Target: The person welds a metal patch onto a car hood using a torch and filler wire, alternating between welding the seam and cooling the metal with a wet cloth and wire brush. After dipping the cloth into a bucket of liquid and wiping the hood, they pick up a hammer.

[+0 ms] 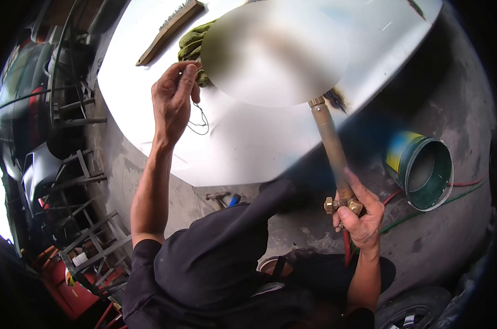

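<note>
My right hand [362, 216] grips a brass gas torch [330, 142] near its valve knobs, with a red hose running down from its lower end. The torch points up over a white car panel [226, 159]; its tip is hidden by a blurred patch. My left hand [174, 98] is raised over the panel, thumb and fingers pinched together on a thin wire [204, 123] that curls in a loop below them. Just beyond the left fingers lies a crumpled green cloth or glove [192, 41], partly covered by the blur. A wooden-handled wire brush [169, 34] rests farther up the panel.
A dark bristly tuft [337, 100] shows at the blur's edge. A green bucket [418, 170] lies tipped at right, near red and green hoses. On the floor are a hammer [217, 196] and a wheel [415, 312]. Metal frames [87, 175] stand at left.
</note>
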`<state>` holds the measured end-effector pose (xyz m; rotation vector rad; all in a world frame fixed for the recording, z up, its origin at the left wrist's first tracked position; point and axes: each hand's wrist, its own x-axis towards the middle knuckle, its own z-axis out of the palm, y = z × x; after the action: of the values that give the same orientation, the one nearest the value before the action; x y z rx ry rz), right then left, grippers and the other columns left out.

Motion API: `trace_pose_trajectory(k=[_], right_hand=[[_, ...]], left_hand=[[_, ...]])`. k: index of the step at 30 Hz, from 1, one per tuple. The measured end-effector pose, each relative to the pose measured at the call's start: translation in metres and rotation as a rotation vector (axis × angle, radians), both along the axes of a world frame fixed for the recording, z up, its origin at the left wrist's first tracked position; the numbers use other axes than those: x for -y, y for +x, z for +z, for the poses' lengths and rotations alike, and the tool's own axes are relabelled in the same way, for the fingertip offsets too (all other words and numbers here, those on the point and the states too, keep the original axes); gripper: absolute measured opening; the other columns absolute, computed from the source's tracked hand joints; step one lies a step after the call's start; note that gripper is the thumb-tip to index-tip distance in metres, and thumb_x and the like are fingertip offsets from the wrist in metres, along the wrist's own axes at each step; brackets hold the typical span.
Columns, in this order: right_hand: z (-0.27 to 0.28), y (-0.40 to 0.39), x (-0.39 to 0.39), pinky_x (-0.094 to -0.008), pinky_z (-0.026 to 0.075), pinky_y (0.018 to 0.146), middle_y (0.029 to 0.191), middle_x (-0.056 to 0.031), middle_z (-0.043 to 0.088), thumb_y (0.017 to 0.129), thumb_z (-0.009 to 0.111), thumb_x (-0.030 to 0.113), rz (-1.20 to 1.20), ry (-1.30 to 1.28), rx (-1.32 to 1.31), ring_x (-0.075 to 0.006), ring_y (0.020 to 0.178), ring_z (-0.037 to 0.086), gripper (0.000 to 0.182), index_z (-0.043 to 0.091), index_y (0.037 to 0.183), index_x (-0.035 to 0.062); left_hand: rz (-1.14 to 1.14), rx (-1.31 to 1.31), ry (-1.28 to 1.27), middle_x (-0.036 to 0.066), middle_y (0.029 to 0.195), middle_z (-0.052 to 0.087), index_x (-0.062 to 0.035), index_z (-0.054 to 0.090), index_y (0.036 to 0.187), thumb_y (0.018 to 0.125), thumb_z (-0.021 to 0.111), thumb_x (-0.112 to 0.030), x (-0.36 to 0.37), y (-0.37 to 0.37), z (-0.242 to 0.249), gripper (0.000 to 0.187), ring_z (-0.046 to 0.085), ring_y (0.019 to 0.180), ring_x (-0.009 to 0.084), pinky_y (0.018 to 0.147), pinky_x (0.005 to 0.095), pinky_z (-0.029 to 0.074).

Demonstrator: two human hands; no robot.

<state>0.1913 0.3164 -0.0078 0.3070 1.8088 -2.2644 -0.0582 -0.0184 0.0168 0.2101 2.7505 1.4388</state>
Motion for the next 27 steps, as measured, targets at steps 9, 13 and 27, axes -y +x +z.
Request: trace_pose_trajectory(k=[9,13,27], right_hand=[[0.0005,-0.0004,-0.0009,-0.0231,0.052,0.055,0.093,-0.0094,0.067,0.084,0.066,-0.002,0.003,0.004,0.001,-0.0086,0.062,0.063,0.069,0.056,0.152,0.0035],[0.0003,-0.0008,-0.0003,-0.0233,0.052,0.055,0.093,-0.0093,0.067,0.085,0.066,-0.001,0.005,0.001,0.009,-0.0086,0.062,0.063,0.068,0.056,0.152,0.0039],[-0.0001,-0.0010,-0.0003,-0.0236,0.052,0.055,0.093,-0.0095,0.067,0.085,0.067,0.000,0.002,-0.001,0.004,-0.0087,0.062,0.062,0.068,0.056,0.152,0.0042]], left_hand=[[0.001,0.006,0.005,0.001,0.063,0.056,0.0073,0.070,0.118,0.111,0.058,-0.026,-0.0004,0.0000,0.0002,0.036,0.052,0.059,0.0066,0.098,0.0391,0.057],[-0.002,0.007,-0.001,0.001,0.063,0.056,0.0071,0.070,0.118,0.111,0.058,-0.027,-0.0005,0.0004,0.0004,0.037,0.052,0.059,0.0064,0.099,0.0387,0.056],[-0.013,-0.012,0.018,0.002,0.065,0.060,0.0065,0.072,0.117,0.111,0.059,-0.028,0.0011,-0.0007,-0.0023,0.037,0.052,0.058,0.0075,0.058,0.0244,0.045]])
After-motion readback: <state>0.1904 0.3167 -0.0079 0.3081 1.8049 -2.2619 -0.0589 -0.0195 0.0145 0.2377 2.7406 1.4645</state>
